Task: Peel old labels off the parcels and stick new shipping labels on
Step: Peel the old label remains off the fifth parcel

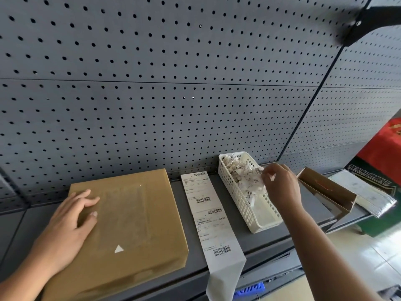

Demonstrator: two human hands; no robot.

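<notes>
Left hand (71, 220) lies flat on the stiff box (134, 213), right hand (282, 183) pinches a scrap (262, 172); the flimsy label strip (208, 218) should lift by a corner.

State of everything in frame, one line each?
parcel: closed, old label off, residue and white triangle left
left hand: flat on parcel
basket: far end holds scraps
right hand: over basket, fingers at scraps, grip unclear
label strip: flat, near end overhanging shelf
small box: open
</notes>
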